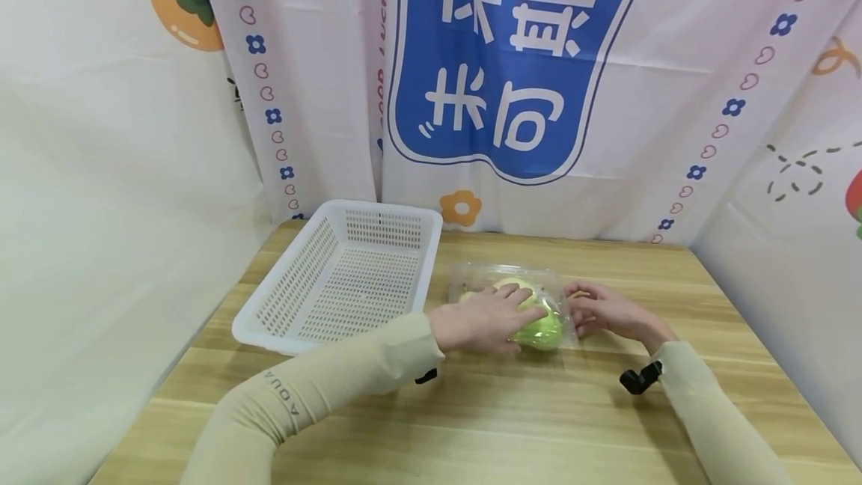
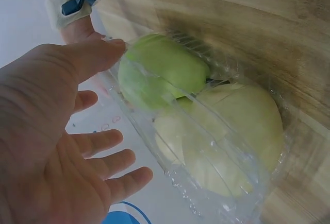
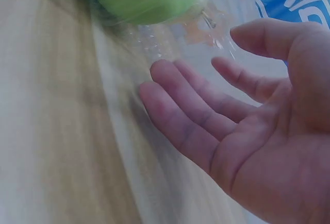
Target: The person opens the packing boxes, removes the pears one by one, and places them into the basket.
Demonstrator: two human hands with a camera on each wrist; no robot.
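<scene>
A clear plastic clamshell box (image 1: 501, 271) lies on the table with fruit inside: a round green fruit (image 2: 160, 69) at its right end and paler yellowish ones (image 2: 240, 126) beside it. Over the box spreads my left hand (image 1: 490, 319), fingers extended; in the left wrist view the thumb reaches the box's edge, though whether it touches I cannot tell. My right hand (image 1: 609, 313) is at the box's right end. Its fingers (image 3: 180, 126) are loosely bent with nothing between them, just short of the plastic in the right wrist view. Part of the fruit is hidden under the left hand.
A white perforated plastic basket (image 1: 364, 294) stands left of the box, its inside bare. The wooden tabletop (image 1: 512, 425) stretches toward the front. Printed cloth (image 1: 323, 96) hangs along the back and sides of the table.
</scene>
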